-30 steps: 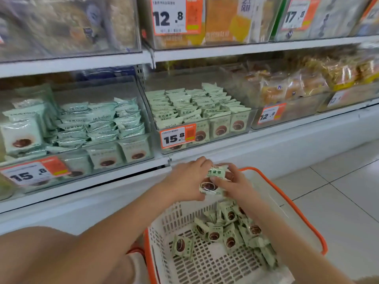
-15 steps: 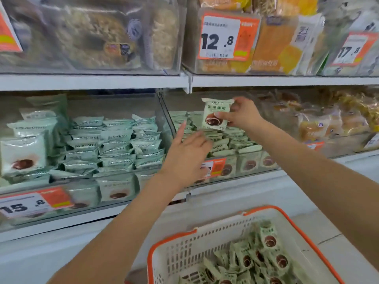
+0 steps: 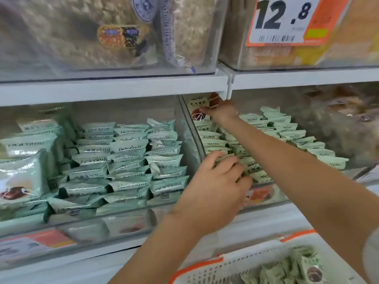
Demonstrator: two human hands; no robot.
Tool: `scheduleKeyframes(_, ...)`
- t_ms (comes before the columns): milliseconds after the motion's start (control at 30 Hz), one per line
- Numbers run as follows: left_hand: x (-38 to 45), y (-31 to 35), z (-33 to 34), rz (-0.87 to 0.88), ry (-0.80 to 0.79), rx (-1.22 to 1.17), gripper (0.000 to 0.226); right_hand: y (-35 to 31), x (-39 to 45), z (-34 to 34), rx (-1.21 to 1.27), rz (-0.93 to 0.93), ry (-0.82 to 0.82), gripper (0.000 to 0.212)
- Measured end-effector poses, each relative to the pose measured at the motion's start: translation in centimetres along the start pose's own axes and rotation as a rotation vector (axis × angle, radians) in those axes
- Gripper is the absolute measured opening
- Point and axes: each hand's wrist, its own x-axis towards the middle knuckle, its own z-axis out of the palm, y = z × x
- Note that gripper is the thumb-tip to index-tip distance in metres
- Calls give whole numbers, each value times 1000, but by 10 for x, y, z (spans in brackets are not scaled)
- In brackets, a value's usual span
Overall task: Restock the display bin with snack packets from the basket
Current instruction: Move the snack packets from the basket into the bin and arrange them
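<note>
Pinching a snack packet (image 3: 198, 108) upright at the bin's back, right grip (image 3: 220, 113); left grip (image 3: 217, 177) pressing front packets.

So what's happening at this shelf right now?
A person is restocking a shop shelf. The right hand holds a pale green snack packet upright at the back left corner of the clear display bin. The left hand rests on the rows of packets near the bin's front. Below, a white basket with an orange rim has more of the same packets inside.
</note>
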Motion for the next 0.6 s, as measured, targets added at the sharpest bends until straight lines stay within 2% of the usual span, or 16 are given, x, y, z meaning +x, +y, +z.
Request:
scheduleKeyframes(133,-2,0,0,-2,-5,22,26,1,-2,-2,-5,5,30,60)
scheduleKeyframes(300,-4,-2,0,15,18,43,25,-1,-46,-41,140,-72,136,66)
scheduleKeyframes(400,-3,0,-4,-2,17,50,31,25,-113,-73,249,-197,306,46)
scheduleKeyframes(500,-3,9,-6,-22,81,-10,37,66,-202,-96,407,-226,528,24)
scheduleKeyframes(600,-6,36,-12,44,191,-86,37,117,-276,-109,468,-137,826,30)
